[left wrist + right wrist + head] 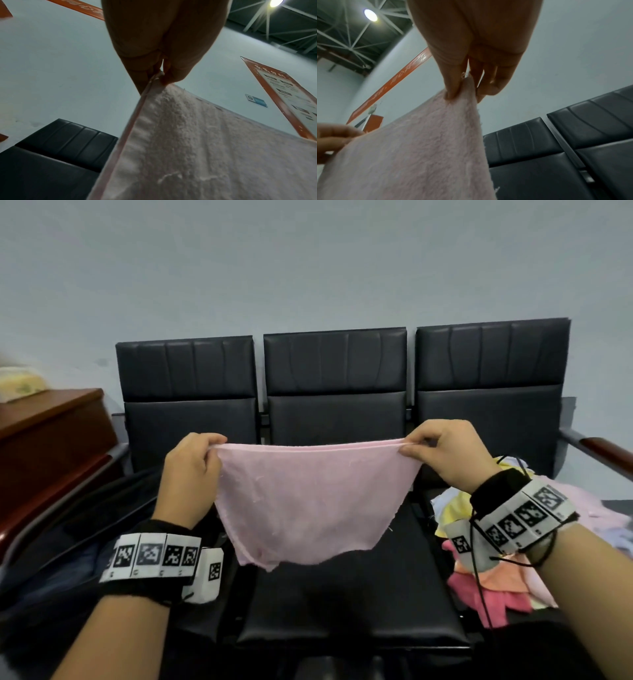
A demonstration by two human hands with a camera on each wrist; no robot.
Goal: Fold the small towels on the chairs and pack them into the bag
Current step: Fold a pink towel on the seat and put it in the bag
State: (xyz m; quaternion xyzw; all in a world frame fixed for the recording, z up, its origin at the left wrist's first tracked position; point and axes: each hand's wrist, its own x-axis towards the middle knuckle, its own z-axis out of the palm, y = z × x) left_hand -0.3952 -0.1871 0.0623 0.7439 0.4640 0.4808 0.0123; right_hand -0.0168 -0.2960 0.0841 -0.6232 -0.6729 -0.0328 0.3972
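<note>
Up front over the middle seat (pixel 342 594), the left hand (pixel 191 470) and right hand (pixel 445 455) each pinch a top corner of the pink towel (pixel 308 501), doubled, hanging slack. It looks light and floppy, so grab corners. Further right, more towels (pixel 479 583) wait.

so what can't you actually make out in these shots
- Bag, head view: dark, partly behind the left hand and wristband; whether it holds towels is unclear.
- Towel pile, head view: the right hand and wrist cover part, so no count.
- Pink towel: each grip hides its corner.
- Wall poster, left wrist view: text blurred.
</note>
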